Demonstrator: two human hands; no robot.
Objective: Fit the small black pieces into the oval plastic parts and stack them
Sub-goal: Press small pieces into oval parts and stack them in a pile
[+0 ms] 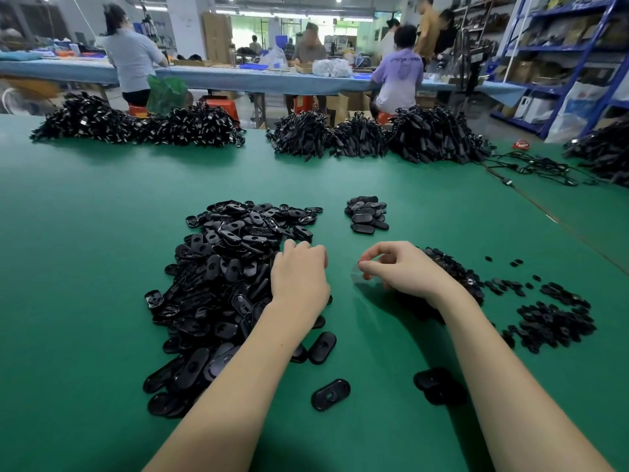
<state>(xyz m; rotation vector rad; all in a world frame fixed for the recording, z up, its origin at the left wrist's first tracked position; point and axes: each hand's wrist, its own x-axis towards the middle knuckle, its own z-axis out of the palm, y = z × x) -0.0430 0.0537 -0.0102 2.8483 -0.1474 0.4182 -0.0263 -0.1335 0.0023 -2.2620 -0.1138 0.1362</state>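
Oval plastic parts (224, 284) lie heaped under your left hand (299, 277) — fingers curled, grip hidden; your right hand (398, 267) — fingertips together — hovers near small black pieces (551, 321).

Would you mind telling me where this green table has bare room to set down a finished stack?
Bare green lies between the big oval-part pile and the far cable bundles, and all along the table's left side. It is crowded right of the right hand, among the small black pieces.
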